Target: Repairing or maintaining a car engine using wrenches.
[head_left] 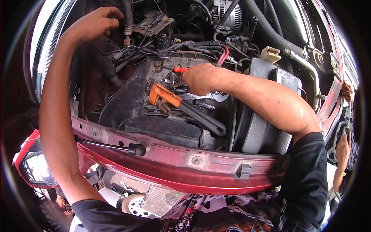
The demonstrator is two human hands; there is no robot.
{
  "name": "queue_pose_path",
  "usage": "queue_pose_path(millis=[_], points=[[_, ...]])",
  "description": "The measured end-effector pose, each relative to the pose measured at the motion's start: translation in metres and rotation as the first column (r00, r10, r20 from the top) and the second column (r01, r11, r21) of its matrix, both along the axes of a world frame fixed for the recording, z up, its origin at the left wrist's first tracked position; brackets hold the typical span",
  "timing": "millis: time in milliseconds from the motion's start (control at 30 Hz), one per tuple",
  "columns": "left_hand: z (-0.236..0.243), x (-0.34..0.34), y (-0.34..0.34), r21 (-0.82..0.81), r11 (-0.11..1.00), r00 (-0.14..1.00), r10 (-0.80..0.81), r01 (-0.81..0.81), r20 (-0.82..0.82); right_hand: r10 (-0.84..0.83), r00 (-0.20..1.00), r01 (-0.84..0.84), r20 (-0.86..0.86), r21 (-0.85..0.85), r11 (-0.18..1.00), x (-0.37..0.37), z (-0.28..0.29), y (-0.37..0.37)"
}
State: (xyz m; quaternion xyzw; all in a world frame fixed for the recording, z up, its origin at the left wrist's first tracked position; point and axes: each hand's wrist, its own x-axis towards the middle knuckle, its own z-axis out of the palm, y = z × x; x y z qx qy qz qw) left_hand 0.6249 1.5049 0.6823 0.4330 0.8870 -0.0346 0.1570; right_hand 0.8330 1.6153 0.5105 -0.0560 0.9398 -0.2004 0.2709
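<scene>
- The right hand [201,78] is closed around the red handle of a screwdriver [180,69], mid-frame, its shaft pointing left, above the loose tools.
- The left hand [102,23], upper left, has curled fingers beside a hose [126,23]; no tool shows in it, and I can't tell whether it touches anything.
- Handling the screwdriver well, I'd say, calls for a firm handle grip, a steady wrist and a shaft kept clear of the nearby metal.
- An orange wrench [179,103] with a black handle lies just below the right hand, with a socket [206,104] near it; either could catch a knuckle.
- Red cables [222,56] curve just above the right wrist.
- A black box [257,127] sits under the right forearm and would limit a low elbow.
- A co-worker's hand [343,147] shows at the right edge.
</scene>
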Motion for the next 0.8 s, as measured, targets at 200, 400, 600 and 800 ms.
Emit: queue_pose_path(millis=[200,400,600,800], points=[[0.0003,0.0011,0.0,-0.003,1.0,1.0,-0.002,0.002,0.01,0.002,1.0,-0.002,-0.003,0.006,1.0,0.0001,-0.0004,-0.0005],[0.0017,0.0041,0.0031,-0.067,0.997,0.999,0.038,-0.038,-0.002,0.004,1.0,-0.004,-0.002,0.006,1.0,0.0005,0.0003,-0.0001],[0.0024,0.0001,0.0027,-0.07,0.996,0.999,0.051,-0.051,0.01,0.007,1.0,-0.007,-0.007,0.004,1.0,0.0005,-0.0003,-0.0005],[0.0014,-0.0003,0.0029,-0.074,0.996,0.998,0.058,-0.057,0.006,0.05,0.999,-0.05,-0.005,0.005,0.999,0.0012,0.0026,0.0013]])
